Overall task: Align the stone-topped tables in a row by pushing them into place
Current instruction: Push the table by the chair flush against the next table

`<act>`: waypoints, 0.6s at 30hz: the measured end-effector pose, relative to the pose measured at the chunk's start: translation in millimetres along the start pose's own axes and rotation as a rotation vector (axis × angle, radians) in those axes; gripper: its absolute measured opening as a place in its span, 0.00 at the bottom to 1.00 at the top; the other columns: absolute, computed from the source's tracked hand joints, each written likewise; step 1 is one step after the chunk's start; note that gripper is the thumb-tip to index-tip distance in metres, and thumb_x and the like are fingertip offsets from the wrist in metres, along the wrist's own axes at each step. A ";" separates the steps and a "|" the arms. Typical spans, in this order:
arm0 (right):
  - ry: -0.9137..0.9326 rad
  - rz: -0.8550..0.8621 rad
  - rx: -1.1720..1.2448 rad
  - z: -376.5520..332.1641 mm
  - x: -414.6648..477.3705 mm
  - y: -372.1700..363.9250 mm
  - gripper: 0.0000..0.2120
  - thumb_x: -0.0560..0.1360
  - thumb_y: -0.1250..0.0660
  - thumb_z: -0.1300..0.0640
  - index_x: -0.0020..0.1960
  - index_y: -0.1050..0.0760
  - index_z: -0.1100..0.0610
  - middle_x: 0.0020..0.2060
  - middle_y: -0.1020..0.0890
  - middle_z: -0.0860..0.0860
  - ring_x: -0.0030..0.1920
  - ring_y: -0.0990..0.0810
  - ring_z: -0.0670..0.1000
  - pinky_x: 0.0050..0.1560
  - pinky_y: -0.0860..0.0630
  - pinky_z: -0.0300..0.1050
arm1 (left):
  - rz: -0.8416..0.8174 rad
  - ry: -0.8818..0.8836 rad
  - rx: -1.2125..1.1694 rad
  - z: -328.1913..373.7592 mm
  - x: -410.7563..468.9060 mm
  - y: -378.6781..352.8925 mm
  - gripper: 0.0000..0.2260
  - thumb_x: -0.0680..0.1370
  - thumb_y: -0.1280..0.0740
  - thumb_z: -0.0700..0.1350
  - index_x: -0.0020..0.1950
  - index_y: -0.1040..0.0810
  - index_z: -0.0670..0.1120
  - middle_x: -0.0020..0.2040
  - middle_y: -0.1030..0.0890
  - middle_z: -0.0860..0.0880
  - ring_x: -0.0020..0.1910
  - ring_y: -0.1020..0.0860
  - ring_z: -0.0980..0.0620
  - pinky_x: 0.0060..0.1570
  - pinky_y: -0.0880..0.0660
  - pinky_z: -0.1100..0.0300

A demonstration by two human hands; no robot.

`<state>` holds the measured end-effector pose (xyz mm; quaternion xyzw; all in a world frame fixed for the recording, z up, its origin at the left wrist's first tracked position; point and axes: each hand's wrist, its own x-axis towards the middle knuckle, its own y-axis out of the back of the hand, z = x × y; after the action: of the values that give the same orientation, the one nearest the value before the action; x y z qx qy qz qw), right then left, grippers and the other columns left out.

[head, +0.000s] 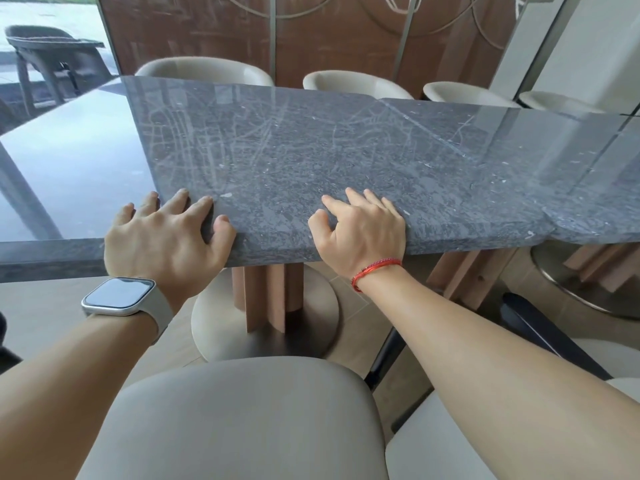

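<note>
Three grey stone-topped tables stand side by side. The middle table (311,150) sits skewed, so its near edge slants against that of the left table (69,168). On its other side it meets the right table (536,150) along a slanted seam. My left hand (166,237), with a watch on the wrist, rests on the middle table's near left corner. Its fingers spread over the seam with the left table. My right hand (363,230), with a red cord on the wrist, lies flat on the same near edge, fingers on the top.
The middle table stands on a wooden pedestal with a round base (263,306). A beige chair (235,420) is right below me and another (450,445) is at my right. Three beige chairs (353,81) line the far side against a wood-panelled wall. The right table's base (588,278) shows underneath.
</note>
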<state>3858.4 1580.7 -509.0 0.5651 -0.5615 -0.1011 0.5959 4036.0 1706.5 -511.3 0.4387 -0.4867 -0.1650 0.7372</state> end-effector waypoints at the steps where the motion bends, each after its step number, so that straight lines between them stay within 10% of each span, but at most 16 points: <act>1: 0.000 -0.001 -0.001 0.4 0.2 -0.1 0.23 0.74 0.43 0.45 0.59 0.16 0.50 0.62 0.18 0.61 0.65 0.23 0.64 0.69 0.32 0.60 | 0.007 0.000 0.005 -0.3 -0.4 -0.8 0.24 0.80 0.49 0.57 0.50 0.17 0.46 0.46 0.17 0.44 0.52 0.20 0.34 0.53 0.26 0.44; 18: 0.021 0.038 -0.028 5.0 3.9 -6.2 0.23 0.74 0.45 0.45 0.59 0.16 0.49 0.51 0.15 0.56 0.55 0.21 0.61 0.60 0.29 0.55 | 0.036 -0.037 -0.005 -6.0 1.9 -9.8 0.23 0.80 0.48 0.58 0.47 0.19 0.45 0.45 0.18 0.42 0.51 0.21 0.34 0.54 0.26 0.42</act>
<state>3859.1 1572.8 -513.0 0.5470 -0.5642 -0.0917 0.6116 4043.9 1702.7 -519.0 0.4249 -0.5078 -0.1607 0.7320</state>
